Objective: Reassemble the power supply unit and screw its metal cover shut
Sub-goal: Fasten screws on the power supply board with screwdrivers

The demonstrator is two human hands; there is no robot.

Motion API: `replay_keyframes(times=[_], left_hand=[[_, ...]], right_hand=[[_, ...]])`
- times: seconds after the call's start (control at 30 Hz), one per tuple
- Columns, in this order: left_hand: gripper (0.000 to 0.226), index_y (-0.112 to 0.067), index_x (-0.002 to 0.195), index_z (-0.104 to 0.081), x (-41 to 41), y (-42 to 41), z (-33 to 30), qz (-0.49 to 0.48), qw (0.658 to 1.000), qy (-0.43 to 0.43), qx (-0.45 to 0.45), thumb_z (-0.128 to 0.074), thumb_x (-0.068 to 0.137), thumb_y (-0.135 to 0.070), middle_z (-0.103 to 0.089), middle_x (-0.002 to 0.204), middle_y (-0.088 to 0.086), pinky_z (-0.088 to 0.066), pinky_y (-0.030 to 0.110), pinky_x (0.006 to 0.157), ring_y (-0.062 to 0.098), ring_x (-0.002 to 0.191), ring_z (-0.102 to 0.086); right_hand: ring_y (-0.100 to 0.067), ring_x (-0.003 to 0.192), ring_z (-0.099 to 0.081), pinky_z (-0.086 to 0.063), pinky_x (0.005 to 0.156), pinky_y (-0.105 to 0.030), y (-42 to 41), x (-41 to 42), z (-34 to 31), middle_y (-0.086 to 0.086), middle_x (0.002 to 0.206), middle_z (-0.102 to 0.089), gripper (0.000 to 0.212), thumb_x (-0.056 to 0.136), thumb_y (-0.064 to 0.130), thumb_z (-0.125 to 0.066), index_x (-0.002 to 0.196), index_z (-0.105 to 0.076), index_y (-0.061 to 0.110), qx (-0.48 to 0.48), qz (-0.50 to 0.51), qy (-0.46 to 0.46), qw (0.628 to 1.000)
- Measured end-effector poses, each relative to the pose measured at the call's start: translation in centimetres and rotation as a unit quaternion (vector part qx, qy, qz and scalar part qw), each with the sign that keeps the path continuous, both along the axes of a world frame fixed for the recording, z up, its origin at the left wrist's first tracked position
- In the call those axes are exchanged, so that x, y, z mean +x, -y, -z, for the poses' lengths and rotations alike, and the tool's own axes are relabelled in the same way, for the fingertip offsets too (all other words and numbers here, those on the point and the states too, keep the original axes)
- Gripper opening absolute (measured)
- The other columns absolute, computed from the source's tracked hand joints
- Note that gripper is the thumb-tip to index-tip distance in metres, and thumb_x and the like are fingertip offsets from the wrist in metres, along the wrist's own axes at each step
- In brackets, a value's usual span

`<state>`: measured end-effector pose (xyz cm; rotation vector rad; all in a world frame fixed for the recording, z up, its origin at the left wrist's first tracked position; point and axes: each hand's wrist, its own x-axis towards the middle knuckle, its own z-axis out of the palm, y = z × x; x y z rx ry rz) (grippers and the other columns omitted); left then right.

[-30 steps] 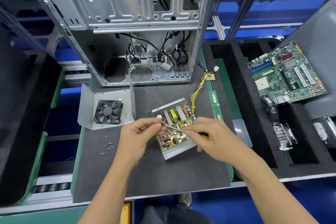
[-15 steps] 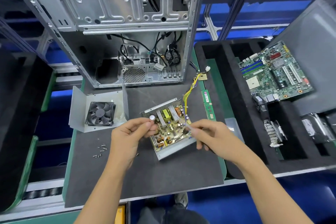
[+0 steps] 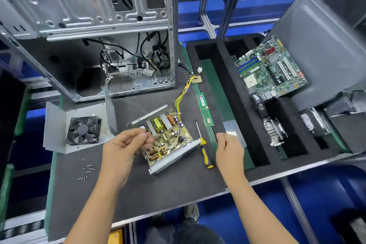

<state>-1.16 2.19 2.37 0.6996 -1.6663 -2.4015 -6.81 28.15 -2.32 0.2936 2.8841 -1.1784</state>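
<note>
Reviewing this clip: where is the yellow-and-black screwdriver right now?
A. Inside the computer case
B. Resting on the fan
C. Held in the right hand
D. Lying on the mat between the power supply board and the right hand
D: the screwdriver lies flat on the mat, right of the power supply board, with the right hand beside it, not gripping it.

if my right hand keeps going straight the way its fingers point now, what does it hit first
Most likely the grey plate lying on the green strip just past the fingers of the right hand, which point up and away from you. The hand may already overlap its near edge; height above it is unclear. The screwdriver lies to its left, out of that line.
</note>
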Motion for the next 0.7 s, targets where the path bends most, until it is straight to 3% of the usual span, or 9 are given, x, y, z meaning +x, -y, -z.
replay_keyframes(times=[0.1, 0.23, 0.37, 0.43, 0.47, 0.53, 0.6, 0.67, 0.7], left_hand=[[0.013, -0.013, 0.088, -0.079, -0.3, -0.4, -0.2, 0.000, 1.000, -0.002, -0.009, -0.073, 0.076, -0.016, -0.075, 0.086, 0.017, -0.060, 0.026, 0.073, 0.025, 0.078, -0.074], [0.012, -0.017, 0.087, -0.079, -0.7, -1.3, -0.4, 0.010, 1.000, -0.016, -0.007, -0.071, 0.078, -0.016, -0.075, 0.086, 0.015, -0.059, 0.025, 0.074, 0.023, 0.080, -0.074], [0.012, -0.016, 0.088, -0.079, -0.6, -1.7, -0.4, 0.005, 1.000, -0.015, 0.005, -0.071, 0.078, -0.015, -0.075, 0.087, 0.016, -0.059, 0.026, 0.074, 0.024, 0.080, -0.074], [0.013, -0.016, 0.088, -0.079, -0.5, -1.7, -0.3, 0.006, 1.000, -0.012, 0.005, -0.071, 0.078, -0.015, -0.075, 0.087, 0.015, -0.059, 0.026, 0.074, 0.023, 0.080, -0.074], [0.013, -0.017, 0.089, -0.079, -0.5, -1.8, -0.3, 0.006, 1.000, -0.010, 0.007, -0.071, 0.078, -0.015, -0.075, 0.087, 0.015, -0.059, 0.026, 0.074, 0.023, 0.080, -0.074], [0.013, -0.015, 0.089, -0.079, -0.4, -1.9, -0.4, 0.005, 1.000, -0.010, 0.016, -0.071, 0.078, -0.015, -0.075, 0.087, 0.015, -0.059, 0.026, 0.074, 0.023, 0.079, -0.074], [0.013, -0.012, 0.089, -0.078, -0.3, -2.0, -0.6, 0.004, 1.000, -0.008, 0.023, -0.071, 0.078, -0.014, -0.075, 0.087, 0.016, -0.058, 0.025, 0.072, 0.023, 0.078, -0.073], [0.012, -0.011, 0.088, -0.078, -0.4, -2.3, -0.7, 0.004, 0.999, -0.007, 0.032, -0.071, 0.078, -0.012, -0.075, 0.086, 0.017, -0.058, 0.025, 0.071, 0.023, 0.077, -0.073], [0.012, -0.011, 0.086, -0.078, -0.4, -2.5, -0.9, 0.003, 0.999, -0.008, 0.041, -0.071, 0.077, -0.011, -0.075, 0.086, 0.018, -0.058, 0.025, 0.070, 0.024, 0.077, -0.074]], right_hand=[[-0.037, 0.090, -0.056, -0.039, 0.071, -0.037, -5.0, -1.6, 0.3, -0.018, 0.098, -0.063, 0.020, 0.100, 0.014, -0.049, 0.102, -0.068, 0.007, 0.097, 0.087, 0.076, 0.989], [-0.039, 0.110, -0.059, -0.047, 0.083, -0.037, -7.2, -3.9, 3.1, -0.024, 0.123, -0.058, 0.032, 0.099, 0.025, -0.052, 0.118, -0.062, 0.001, 0.198, -0.030, 0.348, 0.916], [-0.035, 0.125, -0.051, -0.043, 0.098, -0.034, -7.4, -5.3, 4.6, -0.019, 0.136, -0.053, 0.039, 0.100, 0.014, -0.040, 0.137, -0.052, 0.006, 0.220, -0.096, 0.390, 0.889], [-0.035, 0.122, -0.053, -0.044, 0.096, -0.034, -7.5, -5.4, 4.2, -0.018, 0.132, -0.056, 0.035, 0.102, 0.020, -0.041, 0.131, -0.057, 0.010, 0.220, -0.133, 0.385, 0.886], [-0.035, 0.115, -0.056, -0.045, 0.090, -0.034, -7.8, -5.2, 3.9, -0.020, 0.123, -0.060, 0.030, 0.103, 0.025, -0.043, 0.118, -0.062, 0.008, 0.201, -0.131, 0.381, 0.893], [-0.034, 0.101, -0.060, -0.044, 0.081, -0.035, -8.4, -4.7, 3.0, -0.016, 0.099, -0.063, 0.029, 0.102, 0.031, -0.046, 0.087, -0.060, 0.011, 0.132, -0.108, 0.328, 0.929], [-0.026, 0.087, -0.064, -0.049, 0.079, -0.035, -8.2, -4.2, 0.8, -0.001, 0.082, -0.064, 0.029, 0.101, 0.036, -0.044, 0.077, -0.058, 0.025, 0.035, -0.055, 0.238, 0.969], [-0.003, 0.061, -0.051, -0.044, 0.063, -0.023, -6.9, -3.0, -2.4, 0.014, 0.063, -0.055, 0.037, 0.100, 0.035, -0.042, 0.068, -0.061, 0.039, -0.076, -0.022, 0.120, 0.990], [-0.002, 0.053, -0.040, -0.038, 0.055, -0.018, -5.9, -2.4, -3.9, 0.013, 0.058, -0.048, 0.039, 0.099, 0.032, -0.043, 0.067, -0.063, 0.039, -0.128, -0.036, 0.061, 0.989]])
